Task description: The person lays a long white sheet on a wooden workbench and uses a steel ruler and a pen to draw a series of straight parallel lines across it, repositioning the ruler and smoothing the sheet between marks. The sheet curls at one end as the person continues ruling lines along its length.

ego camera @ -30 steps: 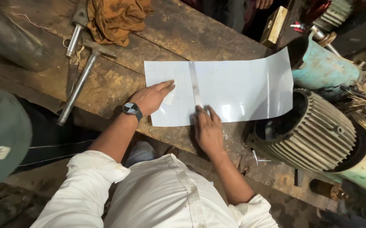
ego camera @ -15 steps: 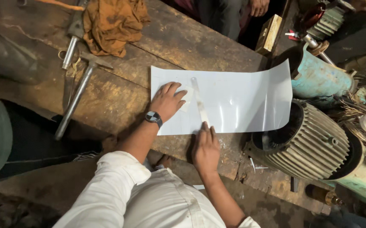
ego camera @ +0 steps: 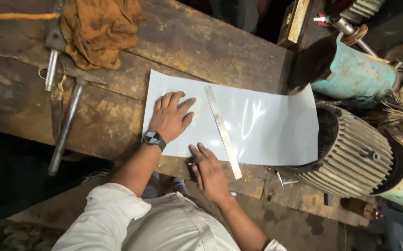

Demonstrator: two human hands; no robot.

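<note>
Dim, warm light; glare streaks the white sheet (ego camera: 257, 121); edges bend and darken.

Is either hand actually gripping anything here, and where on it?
The left hand presses flat on the white sheet, near its left end, gripping nothing. The right hand seems to pinch something small at the sheet's near edge; it cannot be identified.

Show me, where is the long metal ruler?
In the head view the ruler lies across the white sheet, right of the left hand, with its near end beside the right hand.
</note>
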